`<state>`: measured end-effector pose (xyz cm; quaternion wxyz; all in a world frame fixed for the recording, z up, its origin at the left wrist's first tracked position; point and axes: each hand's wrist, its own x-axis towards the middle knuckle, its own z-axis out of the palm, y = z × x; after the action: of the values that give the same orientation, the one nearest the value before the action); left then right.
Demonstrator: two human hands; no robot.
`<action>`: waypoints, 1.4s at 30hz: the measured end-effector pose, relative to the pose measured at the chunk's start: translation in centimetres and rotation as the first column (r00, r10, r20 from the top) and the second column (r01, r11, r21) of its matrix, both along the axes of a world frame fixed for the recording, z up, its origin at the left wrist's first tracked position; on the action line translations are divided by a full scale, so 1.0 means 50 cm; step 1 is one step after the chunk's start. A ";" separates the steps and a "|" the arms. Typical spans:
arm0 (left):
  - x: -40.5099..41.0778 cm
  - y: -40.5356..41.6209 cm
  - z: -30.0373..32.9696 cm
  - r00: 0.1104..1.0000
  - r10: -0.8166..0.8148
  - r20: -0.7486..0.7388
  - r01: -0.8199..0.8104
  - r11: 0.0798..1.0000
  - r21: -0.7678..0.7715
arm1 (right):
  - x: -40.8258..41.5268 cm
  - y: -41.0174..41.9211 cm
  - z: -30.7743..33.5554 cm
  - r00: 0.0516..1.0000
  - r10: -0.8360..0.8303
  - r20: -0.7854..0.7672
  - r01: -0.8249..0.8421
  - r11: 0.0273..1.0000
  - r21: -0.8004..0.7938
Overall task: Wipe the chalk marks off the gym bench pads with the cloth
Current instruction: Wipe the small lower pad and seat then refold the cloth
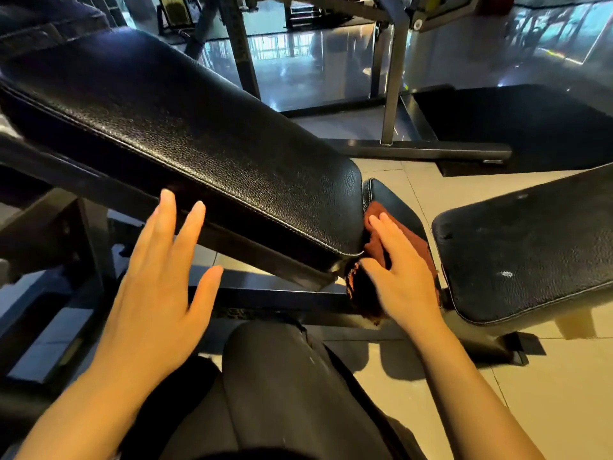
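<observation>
The right hand [403,277] lies flat on a reddish-brown cloth [381,247], its fingers mostly straight and pressing the fabric down onto a small black seat pad [394,202], with the thumb angled toward the low end of the long back pad [185,141]. Whether the thumb tucks a fold of the fabric under it cannot be told; the grip reads as flat and pressing rather than pinching. The cloth sits in the narrow gap where the seat pad meets the lower end of the back pad, and one dark, frayed edge of it hangs down below the hand beside the bench frame [278,295]. The back pad is tilted, rising toward the upper left, and its pebbled black surface shines under the light. The left hand [159,277] is spread wide, fingers straight and apart, holding nothing; its fingertips overlap the near side edge of the back pad, though contact is unclear. To the right, apart from the seat pad, is a second bench pad [530,254] that carries a small white chalk mark [507,274] and a few fainter pale specks. The person's leg in dark trousers [285,386] fills the lower middle of the view, over a pale tiled floor [547,393]. Behind the bench stand the dark steel uprights of a rack [393,78].
</observation>
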<state>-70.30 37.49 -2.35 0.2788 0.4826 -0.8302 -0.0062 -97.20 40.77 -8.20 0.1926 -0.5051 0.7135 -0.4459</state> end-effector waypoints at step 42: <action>0.000 0.005 0.016 0.999 0.009 -0.035 -0.006 0.994 0.105 | -0.070 0.149 -0.048 0.942 0.070 0.328 -0.062 0.997 -0.035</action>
<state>-70.27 37.73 -1.53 0.2680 0.4995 -0.8218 -0.0573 -100.73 48.24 -10.61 0.3174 -0.4494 0.6486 -0.5259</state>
